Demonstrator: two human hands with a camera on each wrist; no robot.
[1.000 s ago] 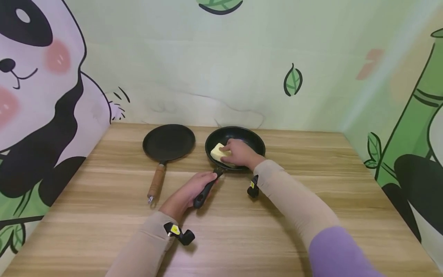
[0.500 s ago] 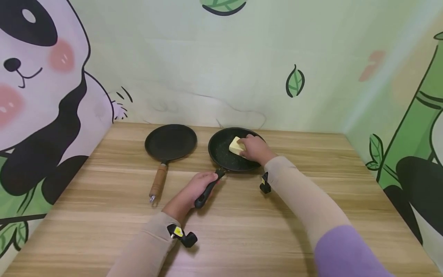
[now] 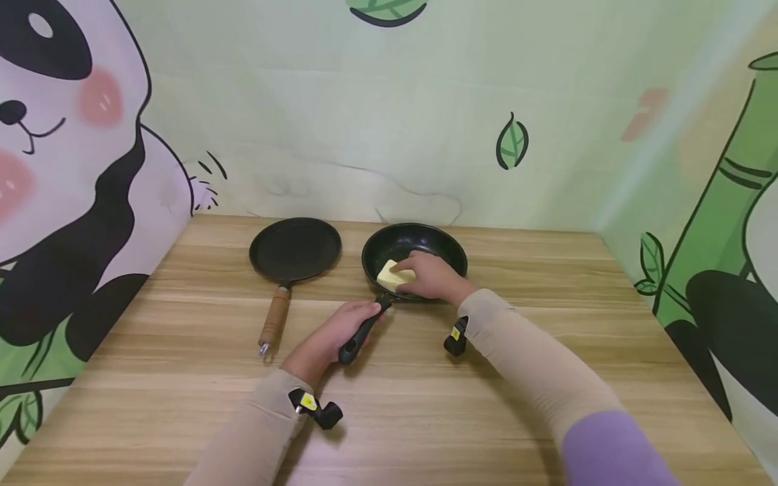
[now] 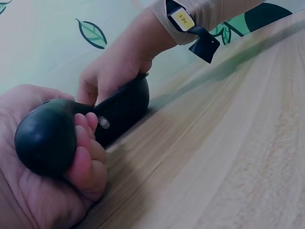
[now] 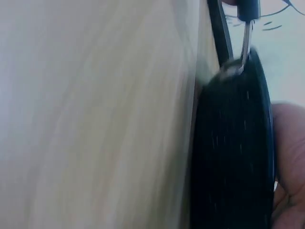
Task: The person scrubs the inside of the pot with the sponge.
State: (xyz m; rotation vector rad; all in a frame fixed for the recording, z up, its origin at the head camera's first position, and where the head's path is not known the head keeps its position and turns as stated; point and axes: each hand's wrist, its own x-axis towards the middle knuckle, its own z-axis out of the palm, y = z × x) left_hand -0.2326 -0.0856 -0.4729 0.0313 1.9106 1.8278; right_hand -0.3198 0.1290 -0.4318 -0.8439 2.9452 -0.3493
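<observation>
A black frying pan [image 3: 419, 244] sits on the table towards the back. My left hand [image 3: 352, 322] grips its black handle [image 3: 362, 337], and in the left wrist view the fingers [image 4: 90, 167] curl round the handle's end. Inside the pan, my right hand [image 3: 430, 275] holds a pale yellow sponge [image 3: 389, 275] against the near left part of the pan, thumb and fingers on either side of it. The right wrist view is blurred; it shows the pan's outer wall [image 5: 228, 152] and part of the right hand [image 5: 289, 157], with the sponge hidden.
A flat black pan [image 3: 296, 248] with a wooden handle [image 3: 275, 318] lies left of the frying pan. Both stand on a wood-grain table [image 3: 425, 418]. Behind the table rises a pale green wall [image 3: 340, 115] painted with pandas and leaves.
The right hand swept the sponge rightward across the pan, then back to the near left part. The left hand keeps its grip on the handle, and the pan stays about where it was.
</observation>
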